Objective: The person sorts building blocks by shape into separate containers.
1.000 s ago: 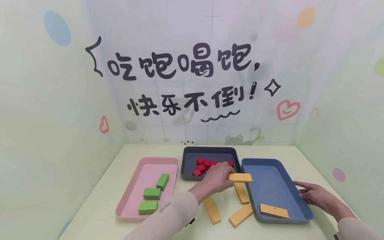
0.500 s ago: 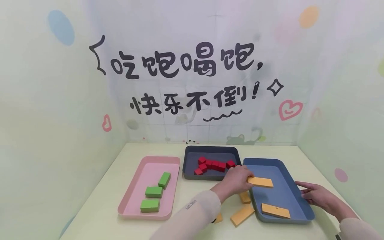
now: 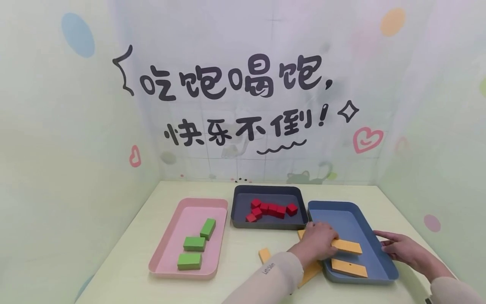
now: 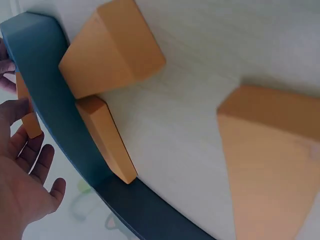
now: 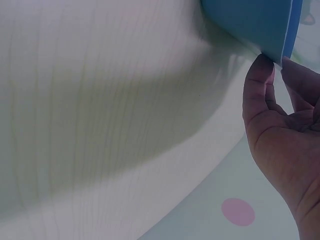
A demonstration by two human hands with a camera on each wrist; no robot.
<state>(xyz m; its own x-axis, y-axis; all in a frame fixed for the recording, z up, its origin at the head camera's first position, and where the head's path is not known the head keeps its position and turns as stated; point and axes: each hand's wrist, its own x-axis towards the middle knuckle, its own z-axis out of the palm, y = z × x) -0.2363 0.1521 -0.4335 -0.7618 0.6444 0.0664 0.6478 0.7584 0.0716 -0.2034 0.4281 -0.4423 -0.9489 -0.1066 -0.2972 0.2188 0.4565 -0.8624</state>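
Note:
Above the blue tray (image 3: pixel 341 215), my left hand (image 3: pixel 320 241) grips one end of a flat yellow wooden block (image 3: pixel 347 246). The block points right over the tray floor. Below it, a second yellow block (image 3: pixel 349 268) lies in the tray near the front wall. My right hand (image 3: pixel 404 253) touches the tray's outer right side, index finger straight and fingertips right at the rim. The right wrist view shows the thumb and a finger of this hand (image 5: pixel 280 110) at the tray wall (image 5: pixel 250 25). The left hand's fingertips are partly hidden in the head view.
Several yellow blocks lie on the table left of the blue tray, including one block (image 3: pixel 264 254) half behind the left sleeve. A dark tray (image 3: pixel 241 223) at the back holds several red cubes (image 3: pixel 272 209). The pink tray (image 3: pixel 163 253) at left holds three green blocks (image 3: pixel 190 261).
My left hand has carried the yellow block rightward and toward the front, from over the table beside the dark tray to over the blue tray. The right hand stays at the tray's side.

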